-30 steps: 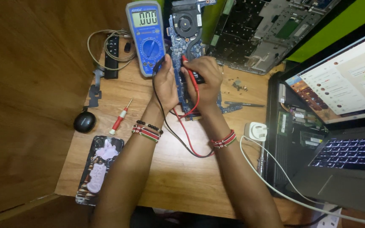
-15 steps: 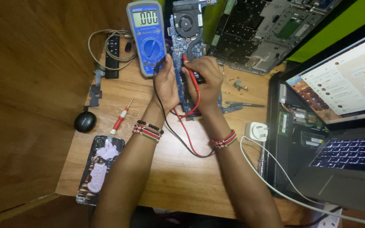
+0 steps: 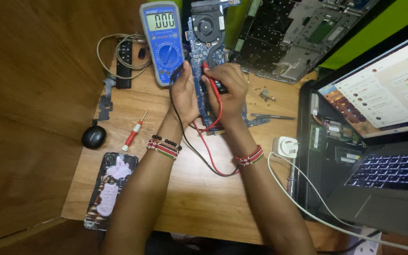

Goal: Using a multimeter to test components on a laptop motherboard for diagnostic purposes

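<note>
Left hand (image 3: 185, 94) fingers clamped on black probe (image 3: 179, 71), right hand (image 3: 227, 89) fingers clamped on red probe (image 3: 212, 84), both tips on blue board (image 3: 203, 52) mid-desk (image 3: 204, 189), just right of blue meter (image 3: 163, 40), red screwdriver (image 3: 134, 132) and phone (image 3: 112, 189) left of arms.
</note>
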